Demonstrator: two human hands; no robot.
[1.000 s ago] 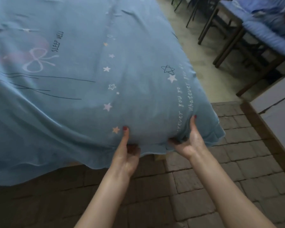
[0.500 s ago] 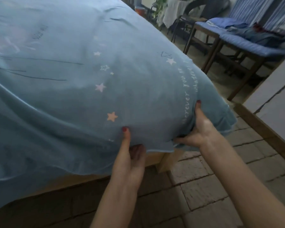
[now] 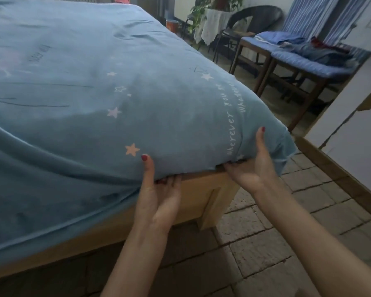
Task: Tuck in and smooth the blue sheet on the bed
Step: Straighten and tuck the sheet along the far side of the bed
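Now left hand (image 3: 156, 189), right hand (image 3: 252, 168) grip blue sheet (image 3: 94, 86) edge; print reads "Wherever you".

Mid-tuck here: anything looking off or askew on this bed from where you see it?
Yes. Left of the left hand, the blue sheet hangs loose over the wooden bed frame in a sagging fold, untucked. Small wrinkles sit near the far edge. The right hand grips the corner, where the hem flares out.

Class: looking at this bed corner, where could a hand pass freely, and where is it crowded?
Free: the tiled floor between the bed frame and white wall. Crowded: under the blue sheet hem, where left hand and right hand grip.
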